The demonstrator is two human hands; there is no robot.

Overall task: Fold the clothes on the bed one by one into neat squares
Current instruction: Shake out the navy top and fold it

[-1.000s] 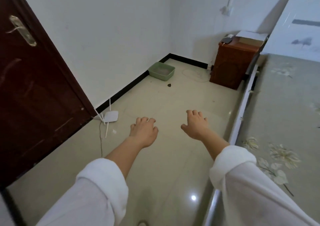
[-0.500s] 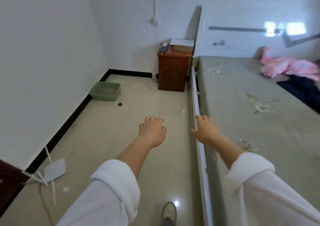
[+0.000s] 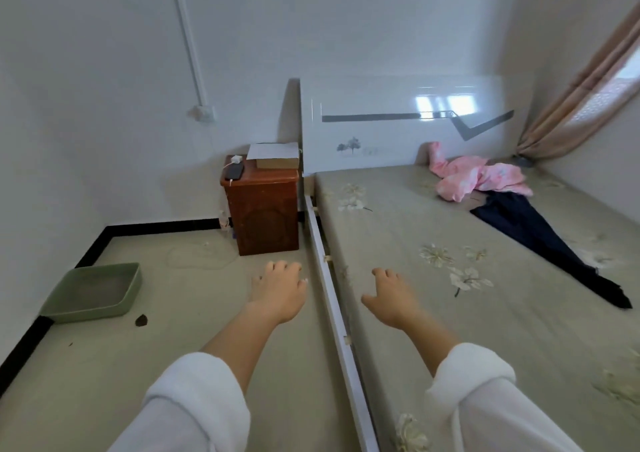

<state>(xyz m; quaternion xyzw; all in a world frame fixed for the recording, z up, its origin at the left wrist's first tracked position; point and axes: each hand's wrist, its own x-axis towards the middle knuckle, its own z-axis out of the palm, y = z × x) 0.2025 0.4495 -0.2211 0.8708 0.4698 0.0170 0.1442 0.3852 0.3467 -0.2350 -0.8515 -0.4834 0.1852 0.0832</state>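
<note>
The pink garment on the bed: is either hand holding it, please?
No: the pink garment lies by the headboard, well beyond the open left hand and right hand.

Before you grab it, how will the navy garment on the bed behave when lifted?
Probably floppy: the navy garment lies flat and long on the bed, so it should drape and trail. Likely light, being thin cloth. Its upper end meets the pink garment, perhaps under it, so lifting there may drag that along.
</note>
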